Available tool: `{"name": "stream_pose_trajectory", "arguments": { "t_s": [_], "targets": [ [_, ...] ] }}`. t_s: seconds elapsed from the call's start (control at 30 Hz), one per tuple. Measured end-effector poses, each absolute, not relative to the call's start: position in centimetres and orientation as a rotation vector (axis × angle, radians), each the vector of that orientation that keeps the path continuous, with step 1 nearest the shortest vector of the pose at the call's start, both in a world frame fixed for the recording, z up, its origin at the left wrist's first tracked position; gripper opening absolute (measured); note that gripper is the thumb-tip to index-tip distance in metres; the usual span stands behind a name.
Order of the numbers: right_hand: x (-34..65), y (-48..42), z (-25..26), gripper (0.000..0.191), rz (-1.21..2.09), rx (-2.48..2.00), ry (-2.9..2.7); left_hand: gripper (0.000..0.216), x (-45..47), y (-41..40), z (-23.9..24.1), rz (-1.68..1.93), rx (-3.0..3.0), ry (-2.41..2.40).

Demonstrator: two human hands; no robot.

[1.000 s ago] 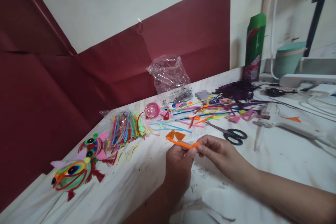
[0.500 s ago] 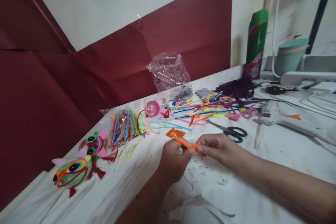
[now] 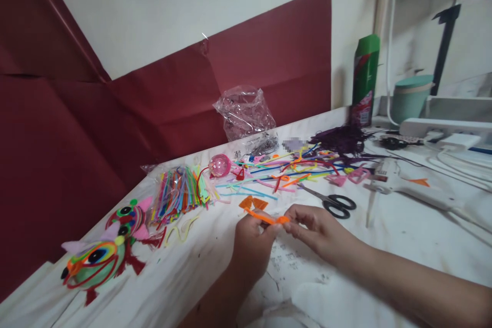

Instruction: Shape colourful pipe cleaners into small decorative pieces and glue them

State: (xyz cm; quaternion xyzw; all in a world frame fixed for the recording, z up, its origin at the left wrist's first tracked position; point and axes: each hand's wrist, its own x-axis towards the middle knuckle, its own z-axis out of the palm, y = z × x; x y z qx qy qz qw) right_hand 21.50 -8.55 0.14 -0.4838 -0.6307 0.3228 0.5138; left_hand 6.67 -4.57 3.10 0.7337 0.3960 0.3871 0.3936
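The left hand (image 3: 251, 243) and right hand (image 3: 319, 228) both pinch a bright orange fuzzy stem (image 3: 262, 216) above the white table (image 3: 165, 287); it is slim and gently bent, thickening into a rounded curl at the right fingertips. Just past its thin left end sit flat, angular, darker orange pieces (image 3: 257, 204), whether joined I cannot tell, and farther back lie loose many-coloured stems (image 3: 265, 196).

An orange strip (image 3: 263, 217) (right end bunched) is held aslant.
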Motion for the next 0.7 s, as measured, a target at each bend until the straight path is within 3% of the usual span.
{"name": "stream_pose_trajectory", "arguments": {
  "t_s": [0.43,0.7],
  "targets": [
    [22.3,-8.4,0.7,0.024,0.831,-1.268,-1.790,0.011,5.6,-3.8,3.5,0.720,2.212,0.848],
    [21.1,-8.5,0.9,0.033,1.078,-1.046,-1.338,0.007,7.0,-4.8,1.8,1.089,1.627,0.795]
  ]
}}
